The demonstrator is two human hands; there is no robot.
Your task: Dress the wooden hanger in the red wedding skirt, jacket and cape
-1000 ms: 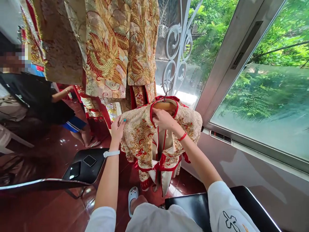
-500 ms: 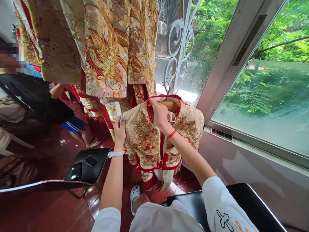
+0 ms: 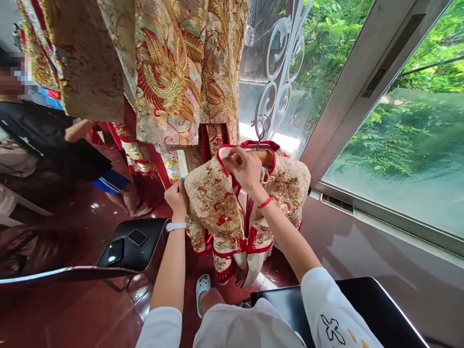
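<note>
A cream jacket [image 3: 217, 208] with gold and red embroidery and red trim hangs on a wooden hanger [image 3: 264, 155] in front of me. My left hand [image 3: 177, 193] pinches the jacket's left shoulder, fingers closed on the cloth. My right hand [image 3: 244, 166] grips the red collar edge by the hanger, fingers curled round it. A red string circles my right wrist and a white band my left.
Large gold and red embroidered robes [image 3: 170, 72] hang above left. A black chair [image 3: 126, 244] with two dark devices stands at left, another black seat [image 3: 366, 304] at lower right. A window [image 3: 398, 145] with white scrollwork runs along the right. Another person [image 3: 54, 145] sits far left.
My right hand has moved up to the collar by the hanger. My left hand shifted slightly on the shoulder, and the jacket front has drawn more closed.
</note>
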